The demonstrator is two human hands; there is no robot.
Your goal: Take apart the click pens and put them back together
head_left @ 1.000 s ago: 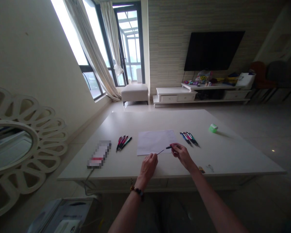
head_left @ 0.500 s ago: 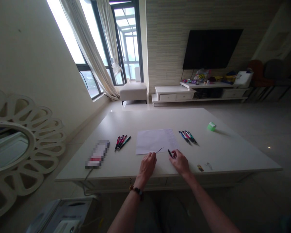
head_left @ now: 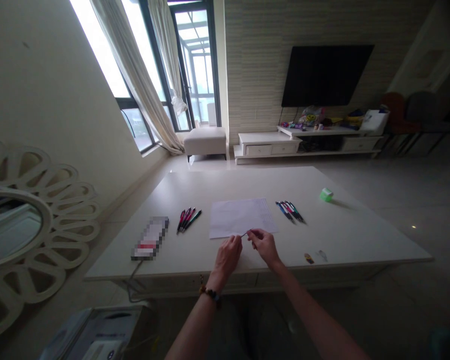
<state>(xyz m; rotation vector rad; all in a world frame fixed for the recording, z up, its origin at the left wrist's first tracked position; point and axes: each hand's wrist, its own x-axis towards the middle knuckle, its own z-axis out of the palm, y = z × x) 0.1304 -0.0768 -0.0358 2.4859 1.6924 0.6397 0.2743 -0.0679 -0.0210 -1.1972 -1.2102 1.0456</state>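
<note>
My left hand [head_left: 228, 255] is closed in a pinch near the front edge of the table, holding a thin dark pen refill [head_left: 244, 235] that points up to the right. My right hand [head_left: 263, 245] is closed at the refill's far end, its fingertips meeting there. The short black pen barrel in its grip is mostly hidden by the fingers. A white sheet of paper [head_left: 238, 217] lies just beyond both hands. Several pens [head_left: 187, 220] lie left of the paper, and another row of pens [head_left: 290, 212] lies to its right.
A blurred-out phone [head_left: 150, 237] with a cable lies at the left of the white table [head_left: 360, 235]. A green and white small box [head_left: 326, 194] stands at the right. Two small flat pieces, one a yellow-and-dark sticker [head_left: 309, 258], lie near the front edge.
My right hand has moved left and slightly up, bringing the black pen barrel to the tip of the refill. My left hand has stayed in place with the refill.
</note>
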